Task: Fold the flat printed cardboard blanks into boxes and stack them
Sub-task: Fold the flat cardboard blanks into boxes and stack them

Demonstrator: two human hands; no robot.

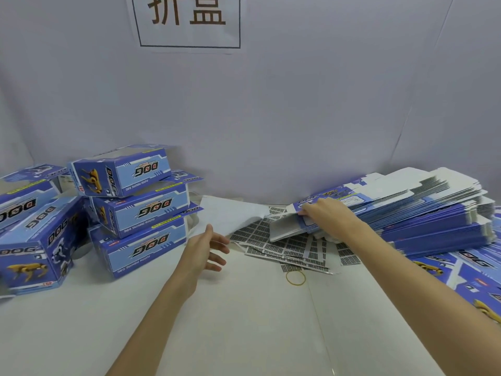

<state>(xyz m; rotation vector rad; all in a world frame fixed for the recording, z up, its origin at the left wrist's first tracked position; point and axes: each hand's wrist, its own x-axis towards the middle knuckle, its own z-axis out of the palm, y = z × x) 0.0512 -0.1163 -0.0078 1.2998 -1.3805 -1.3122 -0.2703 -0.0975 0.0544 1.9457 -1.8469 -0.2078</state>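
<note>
Box-folding bench: one flat blank being lifted from the supply pile.

Right hand [324,215] pinches the near edge of the top blank [295,226] on the stack of flat blanks [433,210] at right. Left hand [208,248] hovers mid-table, fingers spread, holding nothing. Folded boxes [135,210] stacked three high at left, others tumbled beside. Barcode label sheets [287,248] and a rubber band [295,278] lie between.

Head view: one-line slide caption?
Right hand grips a flat blank at the stack of blanks; left hand open beside the folded boxes.
</note>
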